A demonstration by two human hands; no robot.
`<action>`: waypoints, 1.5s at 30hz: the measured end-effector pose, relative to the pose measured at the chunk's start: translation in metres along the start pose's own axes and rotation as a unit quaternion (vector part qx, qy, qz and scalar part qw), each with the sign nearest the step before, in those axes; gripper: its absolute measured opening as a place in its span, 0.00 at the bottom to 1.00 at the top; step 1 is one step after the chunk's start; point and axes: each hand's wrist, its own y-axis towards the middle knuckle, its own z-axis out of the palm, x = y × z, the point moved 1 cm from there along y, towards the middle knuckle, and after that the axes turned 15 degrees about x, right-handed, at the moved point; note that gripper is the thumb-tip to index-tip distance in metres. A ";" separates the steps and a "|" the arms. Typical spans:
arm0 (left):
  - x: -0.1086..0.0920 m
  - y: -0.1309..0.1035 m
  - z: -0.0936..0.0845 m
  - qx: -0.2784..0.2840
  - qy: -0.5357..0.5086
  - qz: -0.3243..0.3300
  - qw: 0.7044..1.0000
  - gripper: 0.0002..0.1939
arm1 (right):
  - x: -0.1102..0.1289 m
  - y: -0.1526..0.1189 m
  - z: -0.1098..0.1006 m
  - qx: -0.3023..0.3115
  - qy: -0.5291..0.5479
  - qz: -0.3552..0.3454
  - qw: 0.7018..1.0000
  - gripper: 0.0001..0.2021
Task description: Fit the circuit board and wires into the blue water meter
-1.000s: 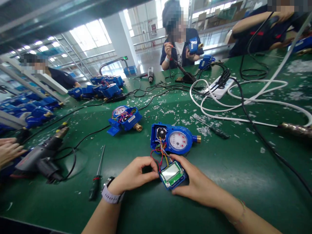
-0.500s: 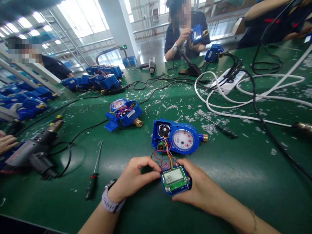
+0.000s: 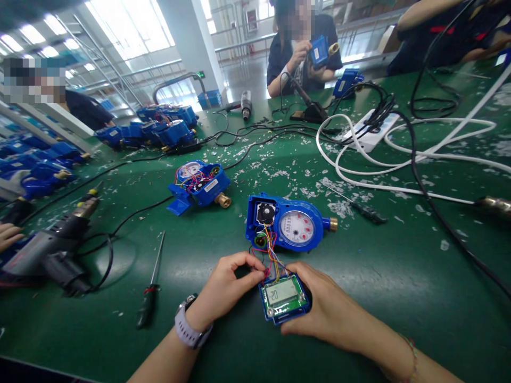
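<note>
A blue water meter (image 3: 288, 223) with its cover off lies on the green table (image 3: 383, 276), dial up, brass fitting to the right. Coloured wires (image 3: 270, 250) run from it to a small blue display module (image 3: 283, 297) with a green board and a lit screen. My right hand (image 3: 327, 308) cups the module from the right and below. My left hand (image 3: 227, 287), a watch on its wrist, pinches the wires at the module's upper left corner.
A second opened blue meter (image 3: 198, 187) lies further left. A screwdriver (image 3: 150, 284) and an electric driver (image 3: 48, 250) with its cable lie at left. White hose (image 3: 399, 159), a power strip (image 3: 369, 138), black cables and white scraps cover the far table. Other people work around it.
The view has shifted slightly. My left fingers have curled in and closed on the wires by the module. The person opposite has raised a blue meter higher.
</note>
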 end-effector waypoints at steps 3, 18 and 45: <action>0.000 0.000 0.000 0.018 0.015 -0.001 1.000 0.05 | -0.001 0.001 0.000 -0.003 0.008 0.005 1.000 0.31; -0.003 -0.014 -0.010 0.075 0.093 -0.032 0.992 0.13 | -0.005 -0.001 0.006 -0.046 0.109 -0.018 0.993 0.32; -0.002 -0.012 0.013 0.114 0.057 0.033 0.991 0.23 | -0.020 0.002 0.010 -0.096 -0.006 -0.093 0.991 0.39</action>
